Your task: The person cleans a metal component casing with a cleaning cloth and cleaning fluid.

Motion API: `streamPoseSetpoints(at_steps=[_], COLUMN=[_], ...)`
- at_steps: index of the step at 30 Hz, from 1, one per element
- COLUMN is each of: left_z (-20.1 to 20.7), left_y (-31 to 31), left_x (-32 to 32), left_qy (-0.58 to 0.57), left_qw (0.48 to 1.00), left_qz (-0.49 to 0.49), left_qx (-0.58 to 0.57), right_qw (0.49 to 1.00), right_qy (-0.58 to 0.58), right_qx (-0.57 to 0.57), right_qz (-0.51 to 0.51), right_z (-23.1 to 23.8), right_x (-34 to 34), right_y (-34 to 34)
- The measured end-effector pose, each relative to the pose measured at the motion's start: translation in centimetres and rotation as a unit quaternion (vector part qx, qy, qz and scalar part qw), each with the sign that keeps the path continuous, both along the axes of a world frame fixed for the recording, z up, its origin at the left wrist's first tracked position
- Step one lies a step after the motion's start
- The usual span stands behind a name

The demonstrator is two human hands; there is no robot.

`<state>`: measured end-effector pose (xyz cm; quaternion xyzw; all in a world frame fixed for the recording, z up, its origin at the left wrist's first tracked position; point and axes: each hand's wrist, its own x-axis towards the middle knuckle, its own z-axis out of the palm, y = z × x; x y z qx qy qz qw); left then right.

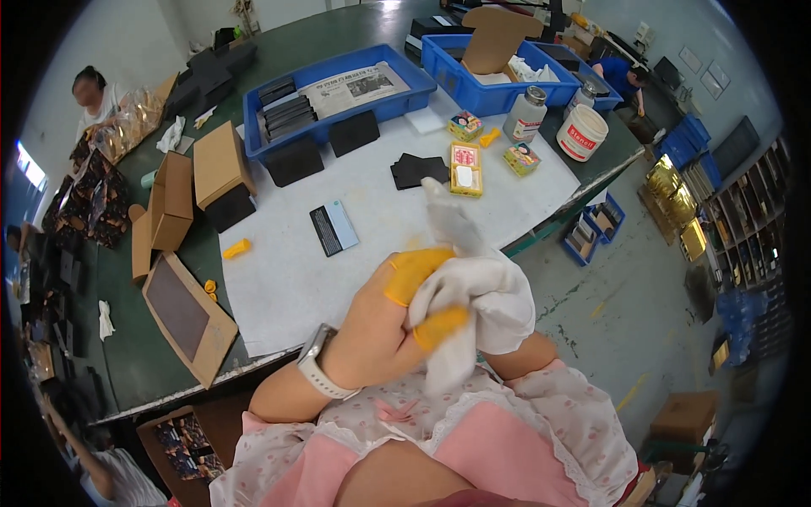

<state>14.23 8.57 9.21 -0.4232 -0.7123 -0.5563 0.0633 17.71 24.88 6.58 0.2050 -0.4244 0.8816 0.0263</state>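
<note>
Just above the lap, close by the front edge of the desk (127, 363), holds a bunched white cloth (498, 304) in the left hand (376, 313), fingers and thumb closed on the folds. Wears yellow finger cots (414, 275) on that hand and a pale-strapped watch (317, 351) on that wrist. Has the right forearm (524, 357) behind the cloth; cannot tell the grip of the right hand, hidden by fabric. Beyond the cloth, on a white sheet (279, 304), has a black and pale-blue card (334, 228) lying flat, then overlapping black cards (420, 171) just beside an open yellow box (466, 169). Farther back, has a blue tray (407, 101) bearing a newspaper (359, 89), with a lidded glass jar (525, 114) and a white tub (583, 133) to its right, and a brown cardboard box (224, 165) to its left.
</note>
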Motion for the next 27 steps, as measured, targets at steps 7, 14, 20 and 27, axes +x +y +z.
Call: streamPoseSetpoints(at_steps=[7, 14, 20, 27], left_z=[-3.3, -3.7, -7.1, -7.7], left_y=[1.1, 0.0, -4.1, -5.1], left_x=[0.1, -2.3, -8.0, -9.0], left_qy=[-0.075, -0.076, 0.073, 0.03], left_qw=[0.978, 0.95, 0.941, 0.927], left_qz=[-0.084, -0.088, 0.17, 0.204], left_qx=[-0.173, -0.29, -0.285, -0.312], right_qw=[0.992, 0.953, 0.683, 0.532], right_qy=[0.043, 0.037, -0.114, -0.16], right_qx=[0.114, 0.118, 0.5, 0.749], right_qz=[-0.046, -0.277, -0.52, -0.363], right_z=[1.7, 2.2, 6.4, 4.2], right_x=[0.5, -0.8, -11.4, -19.5], right_y=[-0.1, 2.7, 18.0, 26.9])
